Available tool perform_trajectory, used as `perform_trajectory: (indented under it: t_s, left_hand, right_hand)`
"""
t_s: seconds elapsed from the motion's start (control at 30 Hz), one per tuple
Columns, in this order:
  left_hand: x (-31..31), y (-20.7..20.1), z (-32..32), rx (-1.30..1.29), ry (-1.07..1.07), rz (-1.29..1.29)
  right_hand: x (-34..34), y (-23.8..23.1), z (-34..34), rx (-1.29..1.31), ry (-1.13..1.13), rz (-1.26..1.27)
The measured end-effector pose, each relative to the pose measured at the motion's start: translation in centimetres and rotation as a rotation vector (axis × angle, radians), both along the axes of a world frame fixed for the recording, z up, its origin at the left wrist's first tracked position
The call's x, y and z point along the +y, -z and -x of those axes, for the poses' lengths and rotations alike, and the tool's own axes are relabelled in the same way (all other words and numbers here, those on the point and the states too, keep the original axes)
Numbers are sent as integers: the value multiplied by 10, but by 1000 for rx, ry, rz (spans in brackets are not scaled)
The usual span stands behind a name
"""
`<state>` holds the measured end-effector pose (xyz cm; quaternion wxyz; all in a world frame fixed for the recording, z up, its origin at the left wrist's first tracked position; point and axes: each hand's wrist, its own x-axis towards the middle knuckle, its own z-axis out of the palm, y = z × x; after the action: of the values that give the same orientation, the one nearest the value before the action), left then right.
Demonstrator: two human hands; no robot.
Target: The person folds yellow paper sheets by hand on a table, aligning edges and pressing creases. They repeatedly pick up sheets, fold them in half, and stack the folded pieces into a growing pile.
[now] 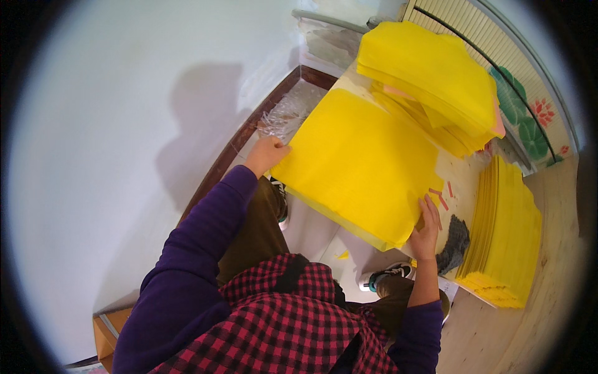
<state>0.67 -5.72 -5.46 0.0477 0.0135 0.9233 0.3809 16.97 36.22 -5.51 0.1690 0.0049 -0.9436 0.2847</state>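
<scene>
A large yellow sheet, which looks like soft fabric (355, 162), lies flat on top of a stack, its near edge hanging toward my lap. My left hand (268, 154) is closed at its left corner, fingertips pinching the edge. At the near right corner my right hand (426, 229) rests against the side of the sheet, fingers stretched out and slightly apart. The thumb of that hand is partly hidden by the yellow corner. Small red strips (443, 199) lie just beyond my right fingertips, and a dark grey crumpled cloth (454, 245) sits to the right of that hand.
Behind the sheet rises a thick folded pile of yellow sheets (430, 75). Another tall yellow stack (506, 230) stands on the right. A white wall (112, 137) runs along the left, with clear plastic strands (288, 116) near its base. Wooden boards (564, 274) lie at the far right.
</scene>
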Motion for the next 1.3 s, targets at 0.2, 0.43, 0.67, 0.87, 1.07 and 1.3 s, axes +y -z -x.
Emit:
perform_trajectory:
  t_s: [0.2, 0.43, 0.67, 0.87, 1.07, 1.3]
  left_hand:
    - [0, 2, 1, 37, 18, 37]
    - [0, 9, 2, 133, 9, 0]
    - [-2, 10, 3, 88, 1, -6]
    - [-3, 9, 1, 60, 7, 4]
    - [-3, 4, -1, 109, 65, 44]
    - [-2, 14, 4, 277, -20, 18]
  right_hand:
    - [1, -1, 0, -2, -6, -37]
    - [1, 0, 0, -13, 5, -15]
    - [1, -1, 1, -7, 1, -9]
    - [1, 0, 1, 6, 12, 3]
    - [-1, -1, 0, 86, -18, -28]
    - [-1, -4, -1, 197, -217, -166]
